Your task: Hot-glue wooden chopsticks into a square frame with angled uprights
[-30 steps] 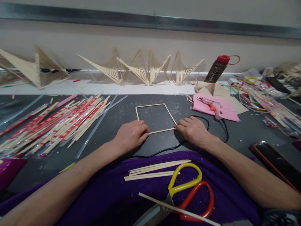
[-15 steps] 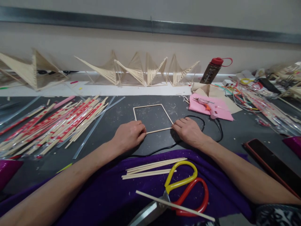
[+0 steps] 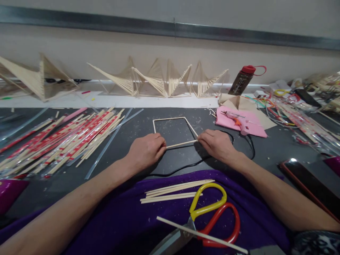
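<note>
Two near corners pinched by left hand (image 3: 145, 151), right hand (image 3: 217, 145), stick frame (image 3: 170, 118) near edge now lifted

bare tabletop (image 3: 127, 166) beside chopstick pile (image 3: 66, 141), cable (image 3: 186, 166) near

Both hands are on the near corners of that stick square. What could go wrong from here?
1. The left hand and right hand pinch only the near corners of the square frame of thin wooden sticks; its near side looks slightly raised, so a corner joint might give way.
2. The black cable loops around the right hand and may snag the frame as it moves.
</note>
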`<state>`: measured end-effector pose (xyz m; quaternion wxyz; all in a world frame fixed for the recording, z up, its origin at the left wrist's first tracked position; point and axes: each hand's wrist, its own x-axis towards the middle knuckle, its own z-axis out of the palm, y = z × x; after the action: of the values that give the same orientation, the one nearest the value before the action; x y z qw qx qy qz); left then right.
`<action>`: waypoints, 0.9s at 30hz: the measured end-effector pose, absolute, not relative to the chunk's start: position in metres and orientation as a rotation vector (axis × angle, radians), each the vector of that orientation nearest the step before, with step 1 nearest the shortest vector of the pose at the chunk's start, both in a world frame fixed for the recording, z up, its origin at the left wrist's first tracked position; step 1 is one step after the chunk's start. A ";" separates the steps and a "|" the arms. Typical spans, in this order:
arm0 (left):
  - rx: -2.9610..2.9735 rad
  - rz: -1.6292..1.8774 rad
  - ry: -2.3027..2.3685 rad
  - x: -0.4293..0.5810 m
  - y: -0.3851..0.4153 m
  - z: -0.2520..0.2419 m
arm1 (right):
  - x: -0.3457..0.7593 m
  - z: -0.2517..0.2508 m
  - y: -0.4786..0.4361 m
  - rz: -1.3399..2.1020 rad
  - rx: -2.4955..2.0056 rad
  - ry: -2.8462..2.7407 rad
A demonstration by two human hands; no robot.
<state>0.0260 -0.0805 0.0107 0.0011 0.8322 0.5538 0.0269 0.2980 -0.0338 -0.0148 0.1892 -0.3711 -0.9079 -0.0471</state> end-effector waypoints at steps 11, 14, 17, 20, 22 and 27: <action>2.614 0.069 1.719 0.018 -0.075 0.011 | 0.299 -0.016 -0.041 0.632 -1.069 -2.189; 2.618 0.016 1.707 0.017 -0.075 0.013 | 0.299 -0.019 -0.040 0.627 -1.066 -2.208; 2.611 -0.029 1.708 0.018 -0.075 0.014 | 0.301 -0.024 -0.038 0.568 -1.071 -2.214; 2.587 -0.046 1.728 0.019 -0.076 0.014 | 0.304 -0.027 -0.036 0.439 -1.079 -2.252; 2.568 -0.037 1.732 0.018 -0.075 0.014 | 0.305 -0.027 -0.036 0.344 -1.081 -2.311; 2.547 0.015 1.718 0.017 -0.075 0.014 | 0.303 -0.022 -0.040 0.194 -1.162 -2.417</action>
<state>0.0167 -0.0745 0.0139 0.0349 0.8285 0.5589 0.0047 0.3035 -0.0403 -0.0216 0.2245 -0.4213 -0.8759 0.0704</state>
